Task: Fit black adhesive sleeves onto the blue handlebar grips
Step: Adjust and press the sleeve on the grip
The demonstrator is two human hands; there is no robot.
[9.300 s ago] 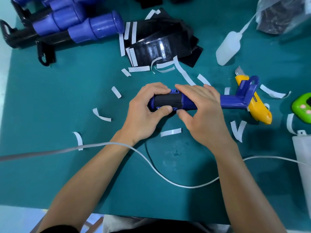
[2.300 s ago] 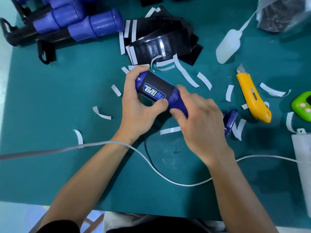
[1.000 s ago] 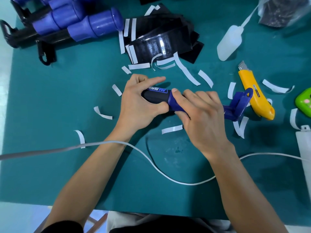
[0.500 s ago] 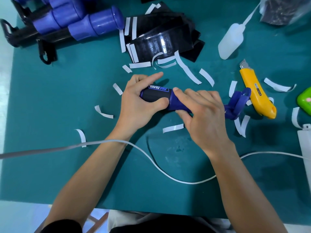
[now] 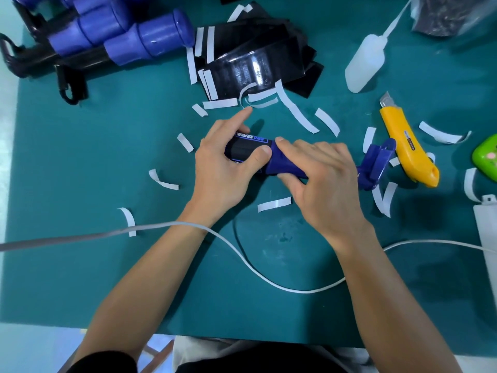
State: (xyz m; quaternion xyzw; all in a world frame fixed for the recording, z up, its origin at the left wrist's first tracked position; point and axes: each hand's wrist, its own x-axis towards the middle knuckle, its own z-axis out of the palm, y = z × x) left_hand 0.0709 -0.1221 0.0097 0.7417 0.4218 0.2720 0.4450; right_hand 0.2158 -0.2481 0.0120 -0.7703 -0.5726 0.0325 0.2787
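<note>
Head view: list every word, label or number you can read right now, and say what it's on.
Black sleeve on the blue handlebar grip: white lettering in a blue-edged label along its top edge, too slanted and blurred to read with certainty.
Yellow utility knife: small printed label, too small to read.
Squeeze bottle: no text visible.
Nothing else shows legible text.

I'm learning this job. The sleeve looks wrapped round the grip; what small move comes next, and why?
Probably the left hand should rub its thumb along the black sleeve to press it down: it holds the sleeved end while the right hand steadies the blue grip.
</note>
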